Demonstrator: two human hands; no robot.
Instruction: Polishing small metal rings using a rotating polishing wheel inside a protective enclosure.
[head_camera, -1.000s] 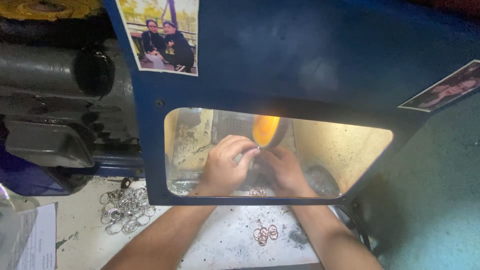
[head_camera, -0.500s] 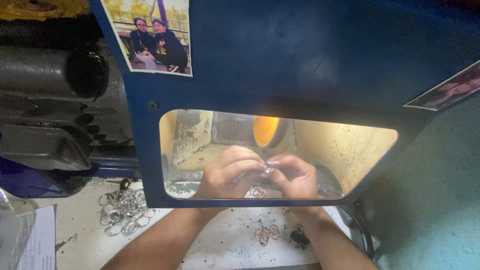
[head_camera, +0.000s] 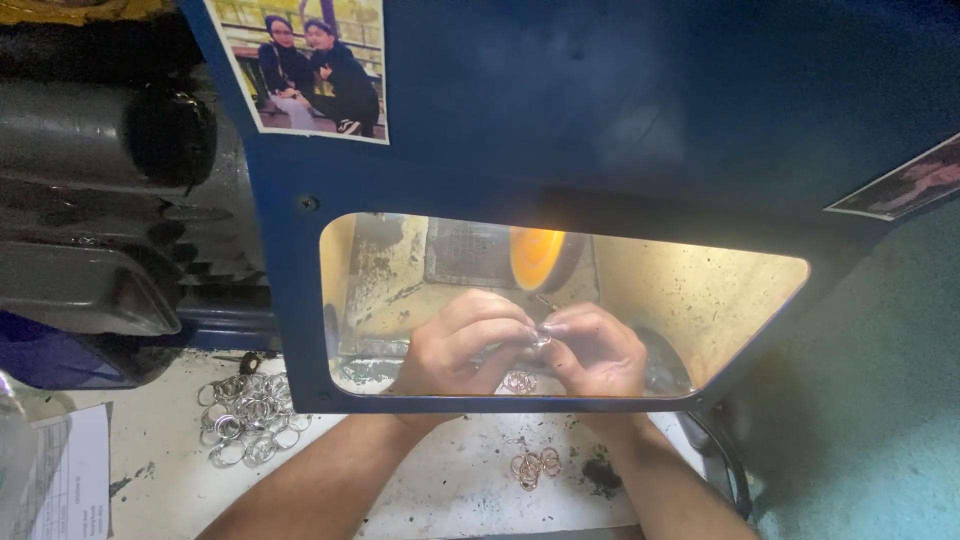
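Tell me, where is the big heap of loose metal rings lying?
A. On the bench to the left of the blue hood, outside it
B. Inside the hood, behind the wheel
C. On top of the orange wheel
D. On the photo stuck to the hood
A: the heap of rings lies on the white bench, left of the blue hood and outside its window.

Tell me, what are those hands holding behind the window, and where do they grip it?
A small metal ring, pinched at its rim between the fingertips of left hand and right hand.
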